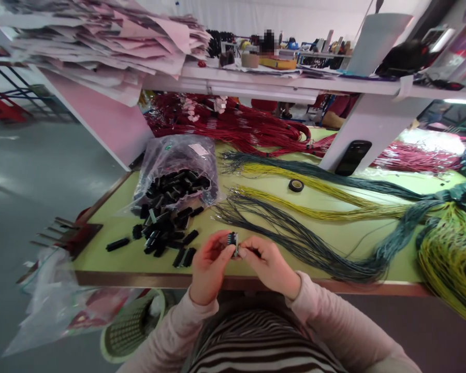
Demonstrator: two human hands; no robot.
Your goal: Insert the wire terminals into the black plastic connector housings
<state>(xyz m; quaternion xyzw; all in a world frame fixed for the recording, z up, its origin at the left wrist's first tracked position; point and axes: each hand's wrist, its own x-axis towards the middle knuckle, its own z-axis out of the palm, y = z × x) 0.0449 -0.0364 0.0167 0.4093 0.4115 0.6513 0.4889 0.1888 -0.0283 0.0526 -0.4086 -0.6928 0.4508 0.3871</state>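
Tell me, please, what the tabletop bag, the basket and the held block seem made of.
Bag: thin, glossy clear plastic, by its see-through creases and highlights. Basket: probably matt moulded plastic, by its even lattice wall. Block in the left hand: likely black plastic, from its ridged shape; finish too small to tell.

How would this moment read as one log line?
left hand: holding black connector | right hand: at connector's edge | table: loose black connectors, black tape roll
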